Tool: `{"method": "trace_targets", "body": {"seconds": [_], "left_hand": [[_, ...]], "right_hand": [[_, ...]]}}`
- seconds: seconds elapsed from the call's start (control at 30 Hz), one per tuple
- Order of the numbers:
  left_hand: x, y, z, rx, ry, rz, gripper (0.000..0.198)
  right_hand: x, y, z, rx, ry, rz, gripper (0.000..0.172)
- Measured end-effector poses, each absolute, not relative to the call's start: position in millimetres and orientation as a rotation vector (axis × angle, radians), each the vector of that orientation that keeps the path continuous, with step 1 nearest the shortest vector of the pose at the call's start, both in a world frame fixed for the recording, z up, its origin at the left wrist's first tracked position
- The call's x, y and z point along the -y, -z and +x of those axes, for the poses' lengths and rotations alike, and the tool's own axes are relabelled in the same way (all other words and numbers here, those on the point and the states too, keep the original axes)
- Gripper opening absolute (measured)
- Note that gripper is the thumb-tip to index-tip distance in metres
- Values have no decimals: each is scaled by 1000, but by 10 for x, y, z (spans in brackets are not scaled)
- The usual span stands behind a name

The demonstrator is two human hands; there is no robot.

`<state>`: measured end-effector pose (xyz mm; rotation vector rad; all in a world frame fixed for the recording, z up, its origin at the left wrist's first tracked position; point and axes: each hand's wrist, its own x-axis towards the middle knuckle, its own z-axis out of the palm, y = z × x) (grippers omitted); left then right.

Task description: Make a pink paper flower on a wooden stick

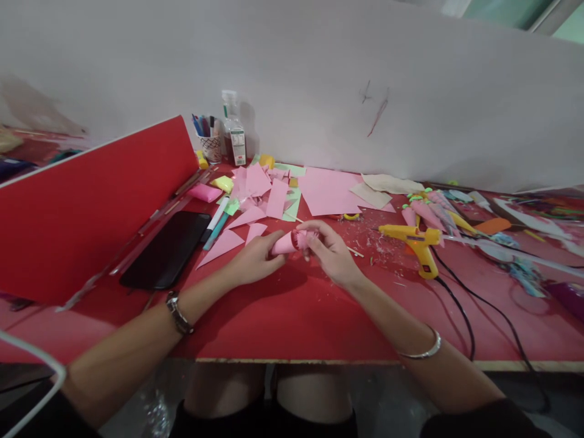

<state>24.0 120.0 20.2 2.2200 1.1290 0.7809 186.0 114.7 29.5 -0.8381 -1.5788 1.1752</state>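
Note:
Above the red tabletop, both hands hold a rolled pink paper cone (283, 244) with a fringed, frilled rim and a dark red band near its wide end. My left hand (259, 258) is closed around the narrower left part. The fingers of my right hand (329, 250) pinch the frilled end at the right, partly hiding it. Just behind the hands lie pink paper scraps (277, 198) and a large pink sheet (329, 191). A thin pale stick (354, 252) rests by my right hand.
A yellow glue gun (413, 243) with a black cord lies at the right, near several finished pink cones (429, 214). A black phone (168, 249) and markers (216, 222) lie left. A red board (100, 207) stands at the left; a glass bottle (234, 137) and pen cup (210, 148) stand behind.

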Motion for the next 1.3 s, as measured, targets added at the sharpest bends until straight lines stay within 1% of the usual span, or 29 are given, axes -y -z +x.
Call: {"method": "trace_targets", "body": {"seconds": [0.23,0.4,0.73,1.0,1.2,1.3], "left_hand": [[-1199,-196,232,-1067,-809,2184,13],[-1208,-189,234,-1016,-831,2180,16],[-1201,-226,244,-1030,-812,2154,21],[-1197,-229,236,-1011,-796,2167,26],[-1188,-258,235,-1054,-724,2196,22],[-1195,-247,234,-1018,-711,2172,23]], "right_hand": [[-1139,-315,1865,1629,-1088,-818,18],[-1129,-307,1869,1649,-1024,-795,13],[-1115,-341,1876,1702,-976,-813,13],[-1112,-327,1882,1812,-785,-814,13],[-1101,-332,1871,1823,-662,-832,16],[-1092,-327,1864,1841,-657,-856,13]]}}
